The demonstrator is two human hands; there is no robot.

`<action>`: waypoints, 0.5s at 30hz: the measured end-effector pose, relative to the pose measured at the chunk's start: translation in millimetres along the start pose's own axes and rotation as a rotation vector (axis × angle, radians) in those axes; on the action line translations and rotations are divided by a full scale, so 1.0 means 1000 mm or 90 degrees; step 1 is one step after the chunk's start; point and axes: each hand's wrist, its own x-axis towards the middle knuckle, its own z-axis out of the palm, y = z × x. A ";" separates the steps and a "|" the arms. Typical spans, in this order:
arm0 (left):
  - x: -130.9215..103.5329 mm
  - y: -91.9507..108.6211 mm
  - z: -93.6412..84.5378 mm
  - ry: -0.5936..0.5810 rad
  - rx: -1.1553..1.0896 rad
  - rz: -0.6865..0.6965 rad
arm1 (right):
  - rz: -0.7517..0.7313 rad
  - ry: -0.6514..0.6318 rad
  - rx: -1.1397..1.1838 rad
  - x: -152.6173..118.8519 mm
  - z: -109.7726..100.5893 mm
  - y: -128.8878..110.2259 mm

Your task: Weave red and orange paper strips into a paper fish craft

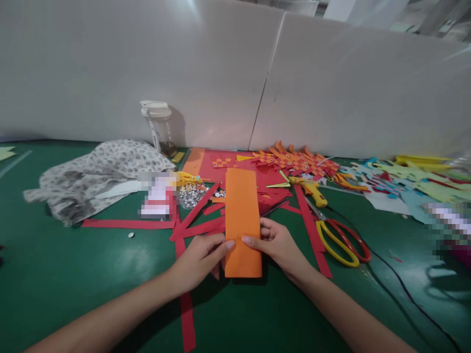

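Note:
A folded strip of orange paper (243, 211) is held upright above the green table, between both hands. My left hand (200, 257) pinches its left edge, with the thumb on the front face and fingers behind. On the opposite edge, my right hand (277, 245) grips the same paper, thumb in front and fingers curled at the back. Red paper strips (200, 228) lie close to my left hand, some crossing each other. Scissors (338, 240) with one yellow and one red handle rest to the right of my right hand. Another red strip (312, 230) lies between them.
Behind are woven orange-red paper fish (298, 162), red sheets (213, 171), a bag of googly eyes (191, 196) and a yellow glue gun (311, 191) with a cord. A bottle (158, 127) and patterned cloth (99, 171) stand left; coloured paper scraps (423, 179) lie right.

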 end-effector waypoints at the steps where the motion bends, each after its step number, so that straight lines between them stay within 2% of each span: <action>1: 0.000 0.000 0.000 0.011 0.004 0.001 | -0.006 0.008 -0.007 0.000 0.000 0.000; 5: 0.000 0.002 -0.001 0.070 0.017 0.011 | -0.049 0.062 -0.062 0.002 -0.001 0.001; 10: 0.000 0.001 -0.001 0.083 0.045 0.032 | -0.086 0.096 -0.116 0.003 -0.004 0.001; 15: 0.000 0.004 -0.004 0.135 0.074 0.032 | -0.047 0.030 -0.148 0.002 -0.001 -0.004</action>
